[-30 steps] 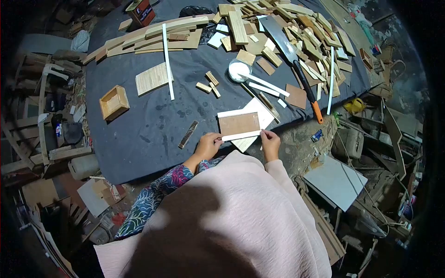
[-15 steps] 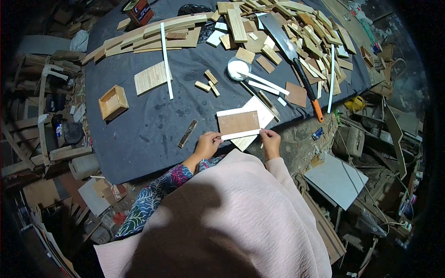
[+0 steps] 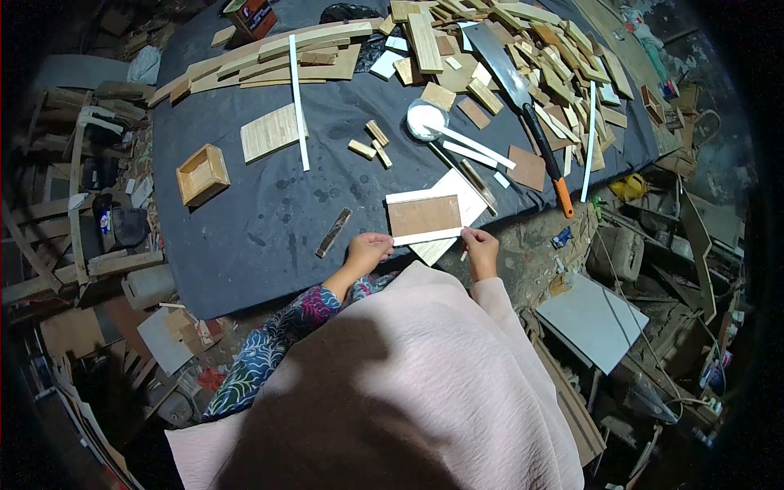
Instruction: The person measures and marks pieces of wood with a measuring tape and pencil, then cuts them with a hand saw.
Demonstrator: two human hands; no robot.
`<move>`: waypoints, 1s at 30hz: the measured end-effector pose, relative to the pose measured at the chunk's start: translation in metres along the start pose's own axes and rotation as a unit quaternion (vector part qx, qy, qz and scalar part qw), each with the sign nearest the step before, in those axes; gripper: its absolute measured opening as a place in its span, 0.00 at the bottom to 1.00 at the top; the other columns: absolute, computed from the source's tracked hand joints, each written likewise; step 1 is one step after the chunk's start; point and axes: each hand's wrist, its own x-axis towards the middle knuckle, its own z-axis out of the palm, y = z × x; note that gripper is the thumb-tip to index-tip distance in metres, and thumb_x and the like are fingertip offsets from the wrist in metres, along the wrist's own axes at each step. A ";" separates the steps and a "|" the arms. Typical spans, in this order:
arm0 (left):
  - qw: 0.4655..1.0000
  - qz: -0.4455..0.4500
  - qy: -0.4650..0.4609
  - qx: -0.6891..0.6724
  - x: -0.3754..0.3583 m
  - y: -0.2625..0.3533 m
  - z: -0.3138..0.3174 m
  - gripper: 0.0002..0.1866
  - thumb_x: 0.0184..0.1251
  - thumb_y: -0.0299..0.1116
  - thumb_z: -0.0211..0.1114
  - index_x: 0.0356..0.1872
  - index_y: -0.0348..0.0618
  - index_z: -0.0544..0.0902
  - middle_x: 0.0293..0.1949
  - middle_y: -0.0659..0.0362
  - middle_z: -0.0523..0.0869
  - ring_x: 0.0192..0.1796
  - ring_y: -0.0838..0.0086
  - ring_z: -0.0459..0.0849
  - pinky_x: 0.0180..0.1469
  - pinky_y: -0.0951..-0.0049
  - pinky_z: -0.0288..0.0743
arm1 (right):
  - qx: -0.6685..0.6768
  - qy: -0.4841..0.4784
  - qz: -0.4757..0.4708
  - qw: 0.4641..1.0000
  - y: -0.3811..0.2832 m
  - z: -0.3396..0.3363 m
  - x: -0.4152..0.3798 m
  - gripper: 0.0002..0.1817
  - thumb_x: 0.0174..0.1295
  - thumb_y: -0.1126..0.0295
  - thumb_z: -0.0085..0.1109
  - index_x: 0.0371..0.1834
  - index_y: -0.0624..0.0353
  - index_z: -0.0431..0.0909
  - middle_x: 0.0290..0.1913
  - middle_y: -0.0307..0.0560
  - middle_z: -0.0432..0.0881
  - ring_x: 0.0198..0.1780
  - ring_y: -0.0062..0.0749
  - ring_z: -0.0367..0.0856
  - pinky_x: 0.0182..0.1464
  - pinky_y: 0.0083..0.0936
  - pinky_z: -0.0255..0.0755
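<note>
A brown rectangular wooden panel (image 3: 425, 216) lies at the near edge of the table, with a white strip (image 3: 423, 196) along its far side. Along its near side runs another white strip (image 3: 428, 237). My left hand (image 3: 369, 250) pinches this near strip at its left end. At the right end, my right hand (image 3: 480, 247) pinches the same strip between thumb and fingers. Under the panel, a pale wooden board (image 3: 462, 193) sits at a slant. A dark narrow wooden piece (image 3: 333, 233) lies left of my left hand.
Beyond the panel stands a tub of white paste (image 3: 425, 120) with a white stick in it. A handsaw (image 3: 523, 102) lies at the right, against heaped wood offcuts (image 3: 563, 73). An open wooden box (image 3: 203, 175) is at the left on the dark tablecloth (image 3: 278, 269).
The whole view has shifted slightly, so the table's things appear a little further right. Both hands keep their hold on the near white strip.
</note>
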 end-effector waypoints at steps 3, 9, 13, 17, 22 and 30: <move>1.000 -0.003 0.008 0.012 0.003 -0.001 0.001 0.09 0.54 0.28 0.59 0.32 0.32 0.79 0.26 0.58 0.81 0.26 0.80 0.78 0.28 0.85 0.70 | -0.039 0.018 -0.030 0.999 0.006 0.000 0.003 0.08 0.47 0.73 0.60 0.28 0.67 0.79 0.20 0.36 0.75 0.20 0.15 0.65 0.23 0.13 0.59; 0.999 0.009 0.004 0.031 0.003 0.000 0.001 0.09 0.53 0.28 0.60 0.32 0.32 0.79 0.25 0.58 0.81 0.25 0.81 0.78 0.27 0.85 0.70 | -0.113 0.029 -0.079 0.990 0.016 -0.001 0.010 0.07 0.47 0.73 0.59 0.26 0.68 0.78 0.18 0.36 0.74 0.19 0.16 0.66 0.21 0.14 0.59; 1.000 0.003 0.008 0.022 0.003 -0.001 0.001 0.09 0.53 0.29 0.59 0.32 0.32 0.79 0.24 0.59 0.81 0.25 0.81 0.78 0.27 0.85 0.69 | -0.110 0.017 -0.065 0.992 0.021 -0.005 0.015 0.09 0.46 0.70 0.60 0.26 0.68 0.79 0.19 0.38 0.77 0.20 0.18 0.69 0.23 0.17 0.63; 0.999 -0.031 0.029 0.018 -0.002 0.009 0.004 0.09 0.53 0.29 0.60 0.31 0.33 0.79 0.24 0.59 0.81 0.24 0.81 0.77 0.26 0.85 0.69 | -0.032 0.010 -0.017 0.999 0.012 -0.005 0.010 0.06 0.48 0.73 0.59 0.23 0.66 0.78 0.17 0.36 0.73 0.19 0.16 0.66 0.21 0.15 0.59; 0.999 0.005 0.027 0.047 -0.001 0.006 0.004 0.09 0.52 0.31 0.61 0.30 0.34 0.80 0.23 0.58 0.81 0.24 0.81 0.77 0.26 0.84 0.69 | -0.040 0.028 -0.033 0.998 0.021 -0.003 0.011 0.07 0.48 0.72 0.59 0.22 0.66 0.78 0.17 0.36 0.72 0.18 0.17 0.66 0.21 0.15 0.59; 0.998 0.004 0.042 0.052 0.003 0.006 0.005 0.09 0.51 0.30 0.61 0.29 0.33 0.80 0.22 0.58 0.81 0.23 0.80 0.77 0.26 0.84 0.69 | -0.047 0.017 -0.044 0.998 0.022 -0.003 0.012 0.08 0.47 0.73 0.60 0.17 0.66 0.76 0.15 0.38 0.72 0.18 0.19 0.66 0.21 0.16 0.60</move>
